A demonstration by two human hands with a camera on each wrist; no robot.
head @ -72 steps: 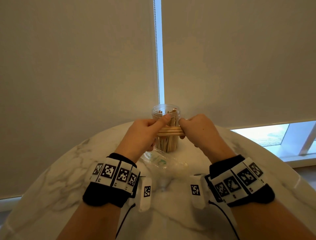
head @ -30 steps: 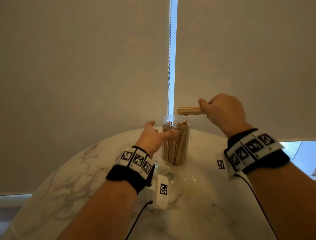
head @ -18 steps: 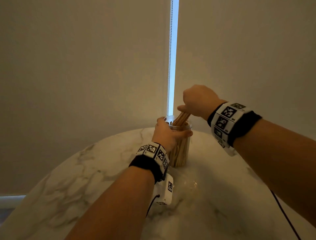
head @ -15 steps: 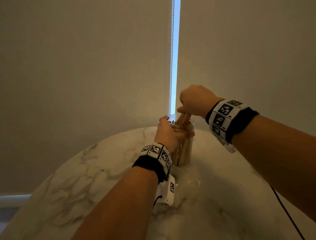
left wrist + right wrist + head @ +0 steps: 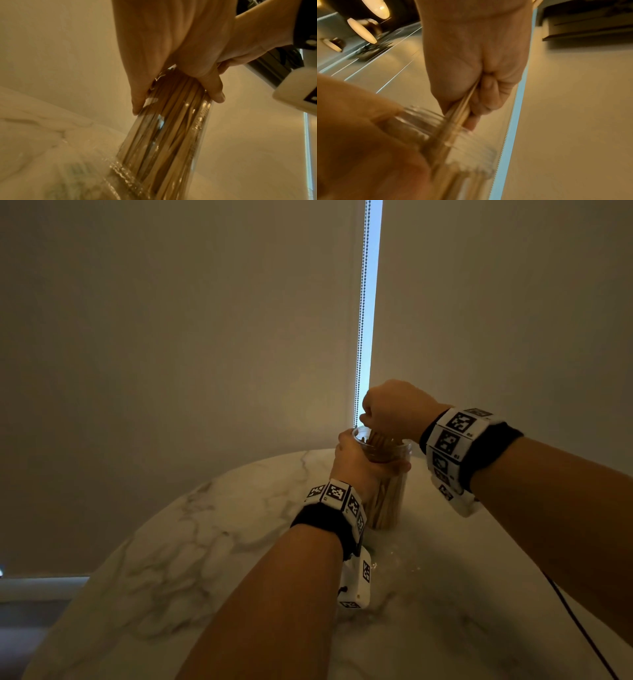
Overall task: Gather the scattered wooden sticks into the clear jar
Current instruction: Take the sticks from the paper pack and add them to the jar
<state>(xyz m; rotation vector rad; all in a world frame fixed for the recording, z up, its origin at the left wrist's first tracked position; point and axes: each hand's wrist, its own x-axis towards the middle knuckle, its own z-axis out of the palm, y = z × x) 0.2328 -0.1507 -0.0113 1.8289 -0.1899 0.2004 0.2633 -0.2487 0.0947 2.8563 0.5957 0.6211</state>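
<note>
The clear jar (image 5: 388, 498) stands upright near the far edge of the marble table (image 5: 212, 546), packed with upright wooden sticks (image 5: 164, 135). My left hand (image 5: 356, 463) grips the jar just under its rim, thumb and fingers wrapped round the neck (image 5: 212, 93). Right above the mouth, my right hand (image 5: 387, 412) pinches a small bundle of sticks (image 5: 462, 108) between thumb and fingers, their lower ends down inside the jar (image 5: 426, 129). From the head view the bundle is mostly hidden by the hand.
A crumpled clear plastic bag (image 5: 72, 173) lies on the table against the jar's near side. A roller blind (image 5: 171, 337) hangs close behind the jar, its bead chain (image 5: 359, 337) just above the right hand. A black cable (image 5: 582, 628) runs over the table at right.
The right hand lifted the bundle away from the left, tipped it upright and lowered it into the jar's mouth. The left hand let go of the bundle and took hold of the jar's neck.
</note>
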